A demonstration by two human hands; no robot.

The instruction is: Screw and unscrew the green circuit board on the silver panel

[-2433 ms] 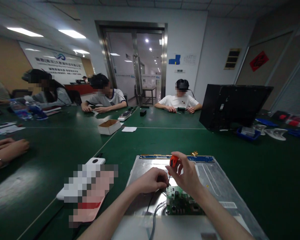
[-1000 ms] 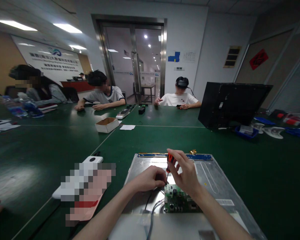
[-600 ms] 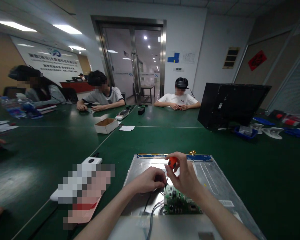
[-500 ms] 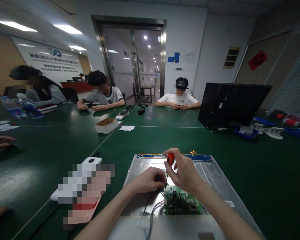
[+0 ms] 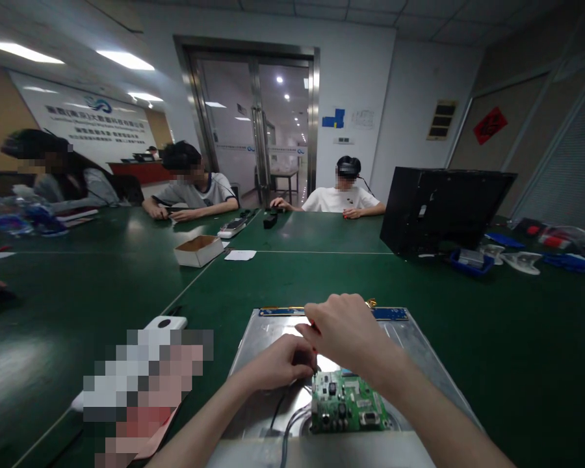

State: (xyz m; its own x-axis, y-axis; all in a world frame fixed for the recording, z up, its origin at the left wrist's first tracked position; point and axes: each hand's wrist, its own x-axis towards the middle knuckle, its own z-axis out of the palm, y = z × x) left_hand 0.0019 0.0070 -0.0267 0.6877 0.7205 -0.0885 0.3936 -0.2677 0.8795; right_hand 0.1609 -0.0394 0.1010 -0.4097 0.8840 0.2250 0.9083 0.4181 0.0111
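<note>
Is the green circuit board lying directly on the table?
No, the green circuit board sits on top of the metal panel, which lies between it and the table.

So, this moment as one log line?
left hand: beside green rectangular circuit board | right hand: gripping mostly hidden red tool | board: on silver metal panel

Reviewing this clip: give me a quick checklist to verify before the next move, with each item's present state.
1. Right hand gripping the red tool: ok, though the hand hides most of it.
2. Tool tip seated: cannot tell, hidden behind the fingers.
3. Left hand by the board's upper left corner: ok; contact, cannot tell.
4. Board resting over the metal panel: ok.
5. Grey cable clear of the fingertips: ok.
</note>
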